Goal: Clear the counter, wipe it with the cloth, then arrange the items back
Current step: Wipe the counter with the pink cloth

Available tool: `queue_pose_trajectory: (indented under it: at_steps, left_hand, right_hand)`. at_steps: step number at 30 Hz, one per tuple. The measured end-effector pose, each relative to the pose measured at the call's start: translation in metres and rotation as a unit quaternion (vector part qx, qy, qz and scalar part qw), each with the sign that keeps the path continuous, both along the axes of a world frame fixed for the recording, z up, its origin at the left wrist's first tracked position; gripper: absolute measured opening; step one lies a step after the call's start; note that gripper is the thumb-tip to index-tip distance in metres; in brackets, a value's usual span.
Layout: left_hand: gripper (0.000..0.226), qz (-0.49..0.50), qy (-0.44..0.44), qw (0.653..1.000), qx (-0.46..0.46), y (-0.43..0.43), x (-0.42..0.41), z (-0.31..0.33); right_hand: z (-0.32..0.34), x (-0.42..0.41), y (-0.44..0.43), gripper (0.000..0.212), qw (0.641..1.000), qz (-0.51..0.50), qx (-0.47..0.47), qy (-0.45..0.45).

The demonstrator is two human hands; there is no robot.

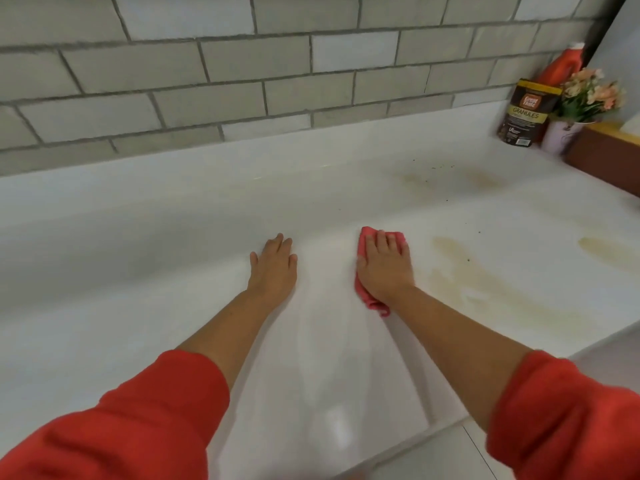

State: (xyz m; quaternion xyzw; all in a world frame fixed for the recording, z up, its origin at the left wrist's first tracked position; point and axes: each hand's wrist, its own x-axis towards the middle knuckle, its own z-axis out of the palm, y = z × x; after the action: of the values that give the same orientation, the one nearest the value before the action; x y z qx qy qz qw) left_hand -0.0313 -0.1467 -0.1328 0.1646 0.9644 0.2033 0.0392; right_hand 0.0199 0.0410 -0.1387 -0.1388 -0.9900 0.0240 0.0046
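The white counter (173, 237) stretches across the view. My right hand (384, 268) presses flat on a pink cloth (367, 299) near the counter's middle; the cloth shows beyond my fingertips and under my wrist. My left hand (275, 268) lies palm down on the bare counter just left of it, fingers together, holding nothing. Yellowish-brown stains (485, 282) mark the surface right of the cloth, with dark crumbs farther back. At the far right corner stand a brown granules pouch (524, 114), a red bottle (562, 65) and a small pot of flowers (585, 98).
A grey brick-tile wall (242, 74) runs behind the counter. A brown raised ledge (606, 157) borders the right side. The counter's front edge drops to a tiled floor (450, 455) at lower right.
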Motion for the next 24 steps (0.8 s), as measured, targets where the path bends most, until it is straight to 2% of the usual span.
queue_pose_trajectory:
  at_steps: [2,6,8,10,13,16,18,21,24]
  left_hand:
    - [0.047,0.005,0.001,1.0,-0.023,-0.001,-0.014,-0.001]
    - [0.05,0.02,-0.007,0.999,-0.035,0.0,-0.046,-0.001]
    - [0.05,0.02,-0.01,0.999,-0.046,0.001,-0.063,0.0]
    - [0.05,0.017,-0.01,0.998,-0.063,0.001,-0.08,0.0]
    - [0.049,0.018,-0.005,0.997,-0.069,-0.001,-0.101,0.0]
    - [0.049,0.031,-0.003,0.998,-0.058,-0.006,-0.116,-0.004]
    - [0.049,0.038,0.002,0.997,-0.06,-0.007,-0.121,-0.008]
    - [0.049,0.033,0.017,0.996,-0.077,-0.006,-0.123,-0.013]
    - [0.049,0.026,0.026,0.996,-0.081,-0.006,-0.125,-0.018]
  right_hand:
    - [-0.002,-0.023,-0.027,0.059,1.0,0.007,-0.01,-0.003]
    - [-0.004,-0.032,-0.065,0.059,0.99,0.141,-0.017,-0.001]
    - [-0.006,-0.023,-0.053,0.07,0.975,0.222,-0.017,0.011]
    - [-0.005,-0.02,-0.026,0.083,0.968,0.252,-0.009,0.006]
    - [-0.005,-0.042,0.02,0.085,0.988,0.154,0.014,0.008]
    - [-0.007,-0.078,0.04,0.06,1.0,0.021,0.0,0.006]
    - [-0.009,-0.104,0.037,0.058,0.999,-0.034,-0.016,0.01]
    - [-0.008,-0.139,0.02,0.058,0.998,-0.059,-0.033,0.018]
    - [-0.004,-0.168,0.007,0.053,0.998,0.005,-0.052,0.032]
